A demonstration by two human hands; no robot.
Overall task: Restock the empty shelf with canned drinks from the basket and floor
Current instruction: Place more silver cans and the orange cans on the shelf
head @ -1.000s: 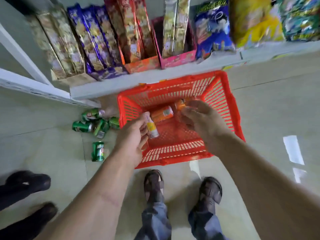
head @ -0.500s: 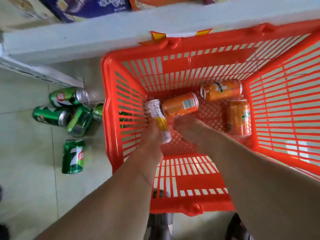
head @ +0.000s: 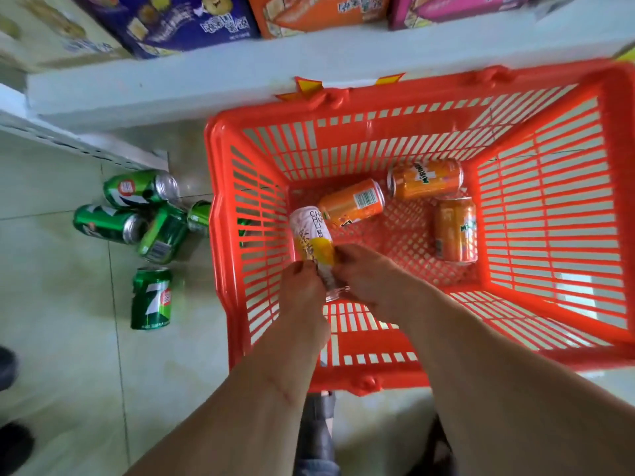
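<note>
Canned drinks mostly unshelved, by the look of it. Red basket point(head: 615, 207) on the floor, pushed against the white shelf edge point(head: 206, 80); three orange cans point(head: 352, 202) lie on their sides on its bottom. Five green cans point(head: 151, 298) on the floor tiles left of the basket, four clustered, one apart nearer the camera. Empty shelf to be filled is out of view, so count of cans placed unknown. Judged early in the job: at least nine cans yet to go.

White-and-yellow can point(head: 314, 240), slim and taller than the orange ones, held tilted over the basket's left side. Left hand point(head: 302, 286) and right hand point(head: 369, 278) both clasp its lower end, fingers curled against it from either side. Printed label, shiny rim at the base; no dents visible.
</note>
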